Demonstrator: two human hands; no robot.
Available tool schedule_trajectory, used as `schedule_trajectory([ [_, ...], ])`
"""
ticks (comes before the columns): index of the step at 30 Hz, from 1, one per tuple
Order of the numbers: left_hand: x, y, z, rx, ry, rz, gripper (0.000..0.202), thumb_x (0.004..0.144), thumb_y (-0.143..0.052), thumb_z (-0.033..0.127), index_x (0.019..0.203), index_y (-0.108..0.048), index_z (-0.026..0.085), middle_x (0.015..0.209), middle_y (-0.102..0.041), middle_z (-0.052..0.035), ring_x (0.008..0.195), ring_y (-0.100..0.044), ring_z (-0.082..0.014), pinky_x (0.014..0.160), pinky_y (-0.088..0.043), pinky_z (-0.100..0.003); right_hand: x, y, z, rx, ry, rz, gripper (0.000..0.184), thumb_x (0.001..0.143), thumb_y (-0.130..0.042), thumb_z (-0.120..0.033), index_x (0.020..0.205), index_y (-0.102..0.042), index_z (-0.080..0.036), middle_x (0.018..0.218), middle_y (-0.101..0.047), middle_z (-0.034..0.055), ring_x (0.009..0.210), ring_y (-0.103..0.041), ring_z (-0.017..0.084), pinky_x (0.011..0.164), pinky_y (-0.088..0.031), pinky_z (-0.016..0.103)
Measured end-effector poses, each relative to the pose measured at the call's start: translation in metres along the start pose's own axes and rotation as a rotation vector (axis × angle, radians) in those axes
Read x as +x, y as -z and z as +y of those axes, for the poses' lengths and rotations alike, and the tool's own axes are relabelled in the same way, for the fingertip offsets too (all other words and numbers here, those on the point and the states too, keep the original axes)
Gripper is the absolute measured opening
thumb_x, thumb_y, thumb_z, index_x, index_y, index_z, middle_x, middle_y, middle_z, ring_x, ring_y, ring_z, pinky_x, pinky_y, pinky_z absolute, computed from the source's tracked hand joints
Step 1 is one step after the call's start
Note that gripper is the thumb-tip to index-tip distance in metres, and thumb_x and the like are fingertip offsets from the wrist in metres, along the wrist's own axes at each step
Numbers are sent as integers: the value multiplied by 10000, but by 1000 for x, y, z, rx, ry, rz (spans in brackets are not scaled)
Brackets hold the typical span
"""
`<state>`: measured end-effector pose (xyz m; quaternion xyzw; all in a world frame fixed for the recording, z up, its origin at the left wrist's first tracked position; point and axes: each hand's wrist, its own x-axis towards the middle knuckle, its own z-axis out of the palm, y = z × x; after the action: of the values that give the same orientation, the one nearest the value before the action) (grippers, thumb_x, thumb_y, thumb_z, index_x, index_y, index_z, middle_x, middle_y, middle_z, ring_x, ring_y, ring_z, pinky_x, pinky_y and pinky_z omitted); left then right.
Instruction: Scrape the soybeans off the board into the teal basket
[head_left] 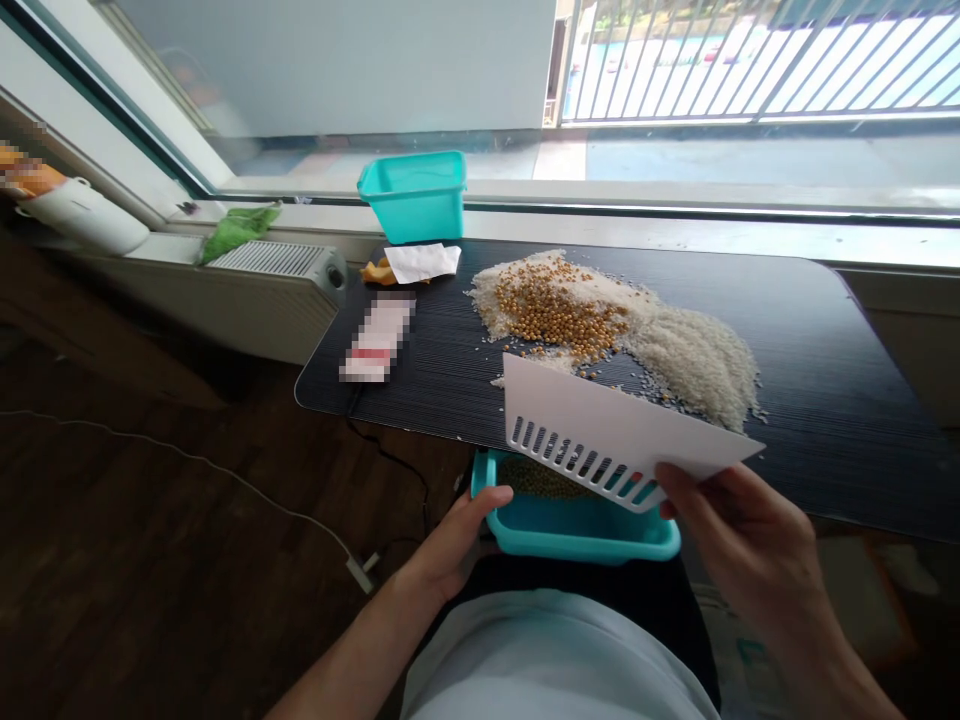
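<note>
The dark table (840, 410) carries one spread heap of white grain (701, 360), extending from behind its centre towards the near edge. The white slotted plate (600, 415) is held tilted over the near edge, slots downward, partly above the lower teal bin (589, 547). This bin is positioned below the near edge and contains green grains (540, 480) in its far left part. The upper teal bin (420, 212) stands at the far edge, near the far left corner.

Right hand (757, 530): thumb and fingers clamped on the plate's right end. Left hand (456, 528): gripping the lower teal bin at its left end, thumb over the rim; the other fingers are hidden.

Golden beans (566, 318) cover the heap's left part. White paper (424, 263) lies beside the upper teal bin, at the far left corner.
</note>
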<state>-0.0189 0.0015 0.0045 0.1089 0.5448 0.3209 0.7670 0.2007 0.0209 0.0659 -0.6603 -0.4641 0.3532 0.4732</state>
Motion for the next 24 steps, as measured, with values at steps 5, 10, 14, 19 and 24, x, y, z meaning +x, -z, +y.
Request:
schedule_trajectory([
  [5, -1, 8, -2, -15, -42, -1, 525, 726, -695, 437, 1153, -589, 152, 1144, -690, -138, 1092, -614, -313, 816, -514, -380, -1, -50, -4, 102, 48, -169, 153, 734, -714, -336, 819, -724, -209, 646, -725, -1, 497, -635, 151, 469, -539, 245],
  [10, -2, 17, -2, -31, -55, 40, 603, 706, -709, 433, 1217, -543, 160, 1170, -674, -139, 1109, -603, -308, 823, -509, -374, 3, -56, 2, 62, 67, -172, 161, 744, -699, -349, 804, -716, -200, 602, -700, -11, 460, -602, 134, 451, -516, 236],
  [14, -1, 21, -1, -33, -60, 40, 625, 691, -713, 437, 1227, -542, 166, 1196, -664, -133, 1135, -587, -305, 816, -502, -362, -1, -34, 5, 18, 35, -12, 192, 710, -744, -376, 786, -720, -201, 596, -693, -9, 477, -593, 136, 467, -508, 240],
  [19, -1, 23, -3, -29, -83, -1, 552, 692, -717, 439, 1150, -580, 164, 1175, -676, -130, 1116, -602, -300, 796, -497, -347, -5, -43, 4, 121, 39, 32, 207, 677, -765, -377, 781, -722, -204, 605, -709, 3, 450, -585, 138, 443, -505, 252],
  [24, -3, 25, -7, -51, -82, 62, 510, 716, -699, 406, 1154, -581, 173, 1180, -676, -120, 1113, -606, -292, 806, -499, -351, -4, -66, -1, 199, -45, -94, 235, 630, -753, -402, 725, -698, -196, 595, -710, 7, 441, -586, 142, 434, -516, 267],
])
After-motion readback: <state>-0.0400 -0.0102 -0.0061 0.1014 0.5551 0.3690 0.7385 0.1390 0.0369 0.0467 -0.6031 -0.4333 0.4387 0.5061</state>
